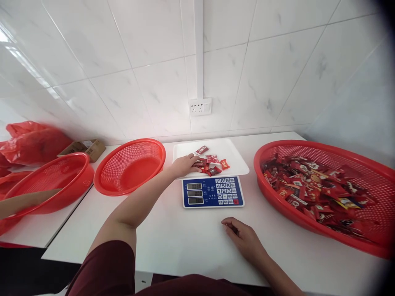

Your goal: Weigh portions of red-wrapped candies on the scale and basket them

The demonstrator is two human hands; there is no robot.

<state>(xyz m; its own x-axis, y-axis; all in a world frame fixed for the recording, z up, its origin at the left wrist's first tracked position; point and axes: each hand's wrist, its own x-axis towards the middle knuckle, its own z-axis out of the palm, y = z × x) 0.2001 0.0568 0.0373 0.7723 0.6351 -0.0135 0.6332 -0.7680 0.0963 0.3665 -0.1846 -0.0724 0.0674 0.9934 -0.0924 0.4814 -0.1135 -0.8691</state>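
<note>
On the white tray [212, 149] of a digital scale [212, 192] lies a small pile of red wrapped snacks [212, 161]. My left hand [185, 165] reaches in from the left, its fingers curled over the packets at the pile's left side; its palm is hidden. Some packets lie loose to the right of the fingers and behind them. My right hand [242, 236] rests on the table in front of the scale, fingers curled, with nothing seen in it.
A large red basket [288, 218] full of similar packets stands on the right. Left of the scale is a red basket [131, 166] with a bare bottom. Farther left, another person's arm [27, 202] reaches into a red basket [74, 181], near red bags [37, 142] and a cardboard box [95, 150].
</note>
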